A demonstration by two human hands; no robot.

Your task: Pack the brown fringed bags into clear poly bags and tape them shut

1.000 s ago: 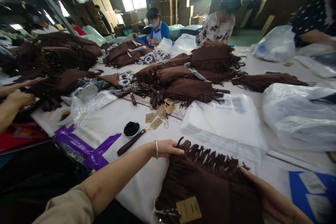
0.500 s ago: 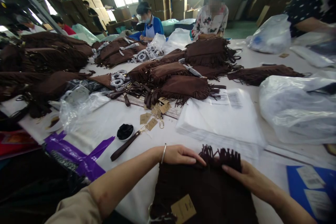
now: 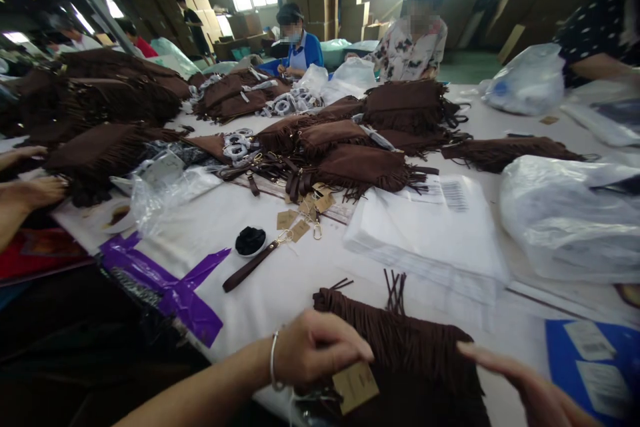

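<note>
A dark brown fringed bag [image 3: 425,380] lies at the table's front edge, its fringe spread along the far side. My left hand [image 3: 323,350], with a bangle at the wrist, is closed over the bag's left part, thumb and fingers pinched at a tan paper tag [image 3: 356,387]. My right hand [image 3: 525,380] is at the bag's right edge with the index finger stretched out and nothing visible in it; its other fingers are partly cut off. Left of the bag lie a brown wrist strap [image 3: 250,267] with a metal clasp and a small dish of black material [image 3: 250,241].
Fringed bags [image 3: 360,167] lie across the middle, near tan tags [image 3: 300,220]. White plastic sheets [image 3: 425,233] lie ahead, with a filled clear bag [image 3: 570,213] at right. Purple tape [image 3: 185,300] marks the left edge. Another person's hands [image 3: 35,193] touch bags at far left.
My left hand has moved down and left from the fringe to the tag. My right hand has moved down and right. The fringe now lies spread out. Another person's hands have appeared at left.
</note>
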